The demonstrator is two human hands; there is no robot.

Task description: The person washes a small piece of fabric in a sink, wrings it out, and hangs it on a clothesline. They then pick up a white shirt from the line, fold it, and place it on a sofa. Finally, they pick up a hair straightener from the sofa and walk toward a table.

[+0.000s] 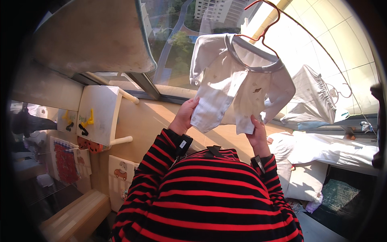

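A small white baby top [217, 87] with a bluish-grey collar and raglan sleeves hangs on a reddish-brown clothes hanger [264, 30]. Its front parts into two panels towards the hem, and a small printed motif shows on one panel. My left hand [183, 116] grips the lower edge of the left panel, thumb on the fabric. The lower corner of the right panel is pinched in my right hand [259, 134]. Both hands are below the hanger, in front of my striped sleeves. Where the hanger's hook rests is not clear.
A pale garment [314, 96] hangs on another hanger at right, near a thin curved line. White clothes [320, 148] lie below it. At left stand a small white table [99, 113] with a yellow object on it and a wooden box or bench [81, 214]. A window frame [145, 86] crosses ahead.
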